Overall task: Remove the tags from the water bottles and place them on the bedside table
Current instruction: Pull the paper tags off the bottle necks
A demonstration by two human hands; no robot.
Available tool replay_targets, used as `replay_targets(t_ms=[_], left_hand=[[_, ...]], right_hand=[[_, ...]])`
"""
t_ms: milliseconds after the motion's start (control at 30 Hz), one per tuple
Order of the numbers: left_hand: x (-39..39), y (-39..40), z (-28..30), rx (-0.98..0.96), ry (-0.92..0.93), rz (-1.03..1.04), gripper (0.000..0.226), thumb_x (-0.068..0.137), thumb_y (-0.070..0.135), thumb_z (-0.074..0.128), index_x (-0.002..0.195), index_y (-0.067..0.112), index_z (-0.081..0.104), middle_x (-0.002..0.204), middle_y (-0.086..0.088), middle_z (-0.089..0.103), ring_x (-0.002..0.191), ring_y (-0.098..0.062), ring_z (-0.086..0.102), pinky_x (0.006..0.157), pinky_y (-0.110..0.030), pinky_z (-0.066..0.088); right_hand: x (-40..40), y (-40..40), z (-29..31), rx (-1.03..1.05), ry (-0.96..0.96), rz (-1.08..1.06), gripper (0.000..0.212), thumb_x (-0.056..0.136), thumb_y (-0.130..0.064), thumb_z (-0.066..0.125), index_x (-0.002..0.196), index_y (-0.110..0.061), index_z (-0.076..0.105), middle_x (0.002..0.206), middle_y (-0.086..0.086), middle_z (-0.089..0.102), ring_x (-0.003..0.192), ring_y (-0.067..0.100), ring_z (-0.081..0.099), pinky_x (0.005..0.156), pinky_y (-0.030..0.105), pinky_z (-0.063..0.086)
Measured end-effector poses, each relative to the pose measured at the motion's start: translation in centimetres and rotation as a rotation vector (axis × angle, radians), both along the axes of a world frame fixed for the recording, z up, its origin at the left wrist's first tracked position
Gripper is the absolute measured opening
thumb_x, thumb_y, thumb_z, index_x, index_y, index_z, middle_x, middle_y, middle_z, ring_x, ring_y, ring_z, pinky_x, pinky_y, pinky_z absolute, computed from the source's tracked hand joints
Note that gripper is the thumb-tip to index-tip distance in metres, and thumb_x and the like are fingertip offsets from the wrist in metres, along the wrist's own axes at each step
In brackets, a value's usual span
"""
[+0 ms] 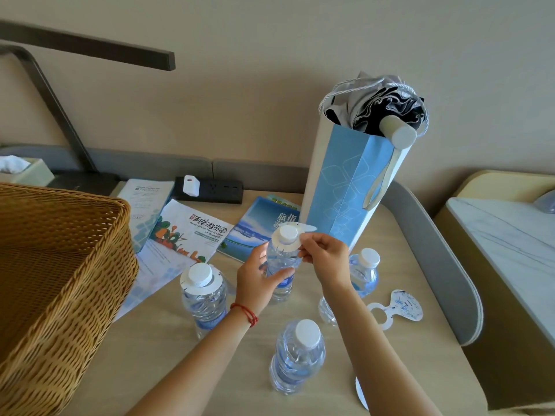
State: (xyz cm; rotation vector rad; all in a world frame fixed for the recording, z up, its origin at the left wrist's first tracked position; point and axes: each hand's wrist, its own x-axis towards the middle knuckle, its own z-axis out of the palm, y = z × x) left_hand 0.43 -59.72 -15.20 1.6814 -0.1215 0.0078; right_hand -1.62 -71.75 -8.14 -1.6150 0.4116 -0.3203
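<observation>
Left hand point(260, 277) curled round the body of a water bottle point(280, 265) near the middle of the bedside table point(186, 355), right hand point(326, 259) pinching the paper tag point(283, 246) ringing its neck, removed tag point(396, 307) flat near the table's right edge

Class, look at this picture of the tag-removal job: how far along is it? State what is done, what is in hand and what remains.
Done: one loose tag lies flat on the table, and the near bottle and right bottle show bare necks. In hand: the left hand grips the held bottle while the right hand pinches its tag, still round the neck. Left: the tagged bottle on the left.
</observation>
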Motion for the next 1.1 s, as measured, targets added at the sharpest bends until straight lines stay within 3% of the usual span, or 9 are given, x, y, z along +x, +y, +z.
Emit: replay_targets(t_ms=[100,233,367,667,833,967,1100], left_hand=[[0.1,-0.1,-0.1,0.011,0.008,0.0,0.063,0.066,0.011,0.08,0.122,0.011,0.05,0.117,-0.002,0.057,0.111,-0.016,0.055,0.091,-0.023,0.044],[0.0,-0.2,-0.1,0.024,0.007,0.005,0.064,0.066,0.012,0.08,0.123,0.009,0.05,0.118,-0.001,0.055,0.11,-0.013,0.053,0.091,-0.021,0.043],[0.0,-0.1,0.1,0.014,0.023,-0.001,0.069,0.067,0.011,0.079,0.127,0.006,0.046,0.129,-0.013,0.054,0.118,-0.021,0.052,0.101,-0.034,0.043],[0.0,0.0,0.0,0.028,0.003,0.006,0.071,0.066,0.012,0.08,0.128,0.006,0.046,0.13,-0.014,0.054,0.118,-0.021,0.052,0.098,-0.031,0.043],[0.2,0.1,-0.4,0.016,-0.003,-0.001,0.068,0.066,0.01,0.08,0.126,0.007,0.047,0.126,-0.01,0.056,0.108,-0.013,0.054,0.081,-0.007,0.045],[0.2,0.0,-0.7,0.0,-0.001,0.024,0.071,0.066,0.007,0.079,0.129,0.004,0.045,0.13,-0.014,0.052,0.112,-0.016,0.05,0.094,-0.028,0.042],[0.3,-0.2,-0.7,0.027,-0.023,0.013,0.069,0.067,0.007,0.079,0.128,0.004,0.045,0.129,-0.017,0.053,0.117,-0.025,0.052,0.094,-0.03,0.041]], right_hand=[[0.2,0.2,0.4,0.007,-0.055,0.01,0.02,0.086,-0.01,0.062,0.068,-0.02,0.066,0.058,-0.002,0.062,0.048,0.002,0.057,0.053,0.014,0.05],[0.1,0.7,0.7,-0.006,-0.118,0.038,0.018,0.087,-0.007,0.061,0.072,-0.015,0.066,0.058,0.0,0.062,0.047,0.0,0.055,0.052,0.013,0.048],[0.3,0.8,1.1,-0.038,-0.13,0.032,0.014,0.087,-0.007,0.06,0.075,-0.012,0.067,0.06,0.002,0.062,0.046,0.0,0.055,0.052,0.012,0.048],[-0.6,0.5,3.3,-0.034,-0.218,0.027,0.021,0.086,-0.009,0.062,0.069,-0.02,0.066,0.052,-0.007,0.061,0.047,0.003,0.055,0.053,0.015,0.049],[-3.8,-1.5,4.2,-0.036,-0.28,-0.024,0.017,0.086,-0.006,0.062,0.072,-0.015,0.066,0.05,-0.008,0.063,0.048,0.003,0.055,0.053,0.015,0.05],[-6.7,-4.1,4.7,-0.079,-0.318,-0.112,0.016,0.085,-0.005,0.063,0.071,-0.013,0.066,0.05,-0.007,0.062,0.047,0.005,0.055,0.053,0.015,0.048],[-9.3,-7.2,4.2,-0.132,-0.316,-0.274,0.018,0.085,-0.006,0.063,0.072,-0.017,0.068,0.051,-0.006,0.063,0.048,0.005,0.054,0.053,0.015,0.049]])
